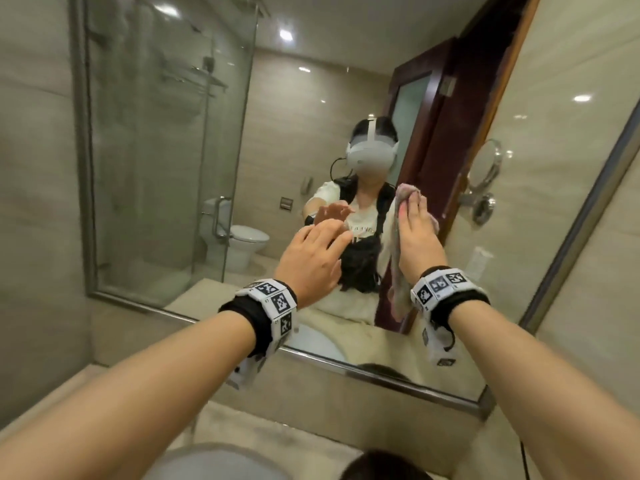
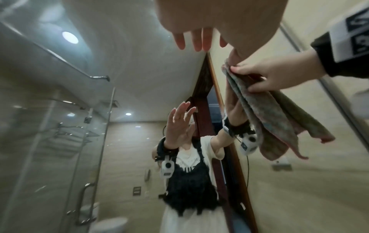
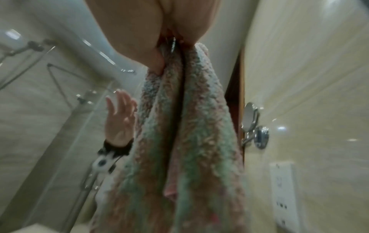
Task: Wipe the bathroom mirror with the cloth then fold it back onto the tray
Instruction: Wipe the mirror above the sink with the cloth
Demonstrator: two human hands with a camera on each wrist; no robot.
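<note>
The large wall mirror [image 1: 166, 168] fills the head view and shows my reflection. My right hand [image 1: 414, 220] lies flat on the glass right of centre, with straight fingers pressing the pink and green fluffy cloth [image 1: 398, 289] against it. The rest of the cloth [image 2: 269, 119] hangs loose below my wrist. In the right wrist view the cloth [image 3: 199, 141] drops from under my palm [image 3: 149, 23]. My left hand [image 1: 322, 251] is open with spread fingers, just short of the glass, left of the cloth and holding nothing. No tray is in view.
The mirror's metal frame [image 1: 363, 370] runs above a beige stone counter [image 1: 277, 420], with a round basin [image 1: 214, 459] at the bottom edge. A glass shower, a toilet, a door and a round magnifying mirror [image 1: 485, 168] appear as reflections. A tiled wall [image 1: 606, 271] stands at the right.
</note>
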